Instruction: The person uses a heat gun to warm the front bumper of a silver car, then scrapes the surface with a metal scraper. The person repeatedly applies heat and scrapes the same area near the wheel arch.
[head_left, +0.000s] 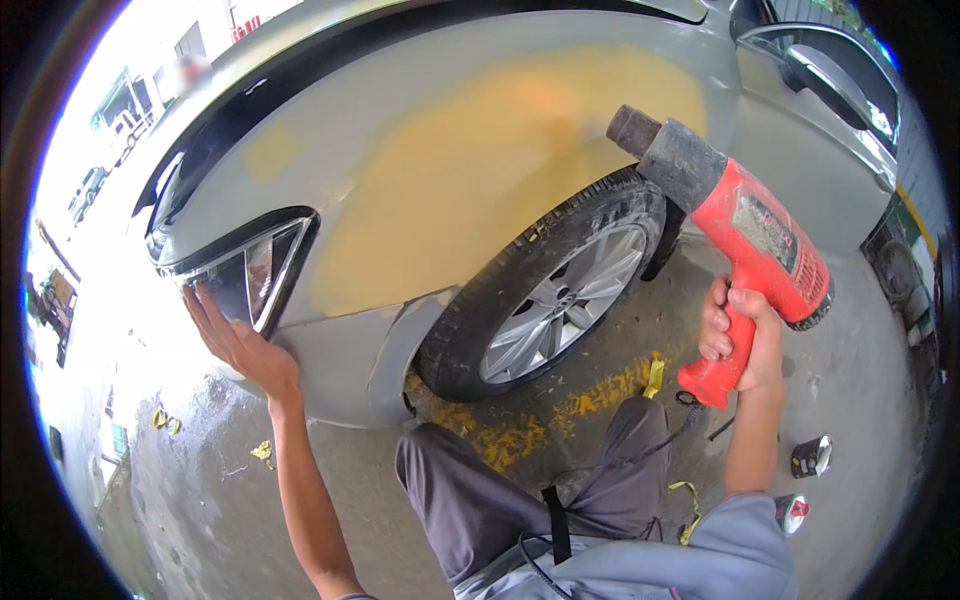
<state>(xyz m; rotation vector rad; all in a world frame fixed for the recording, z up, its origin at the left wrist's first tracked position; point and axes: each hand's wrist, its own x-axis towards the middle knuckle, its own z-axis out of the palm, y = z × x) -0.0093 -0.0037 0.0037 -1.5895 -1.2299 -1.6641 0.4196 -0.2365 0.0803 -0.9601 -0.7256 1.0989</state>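
Note:
My right hand (745,330) grips the handle of a red heat gun (760,235), raised at the right with its dark nozzle toward the upper left, in front of the car's front fender. My left hand (240,350) lies with fingers stretched out at the lower edge of the headlamp (225,290), apparently touching the car's front corner. Between my hands the grey fender carries a broad yellowish patch (420,200) above the front wheel (560,305). A black cord hangs from the gun's handle toward my legs.
Two small cans (810,458) stand on the concrete floor (200,490) at my right, near yellow scraps (655,375) and worn yellow paint. My bent knees are below the wheel. The side mirror (825,85) juts out at upper right. Other vehicles stand far left.

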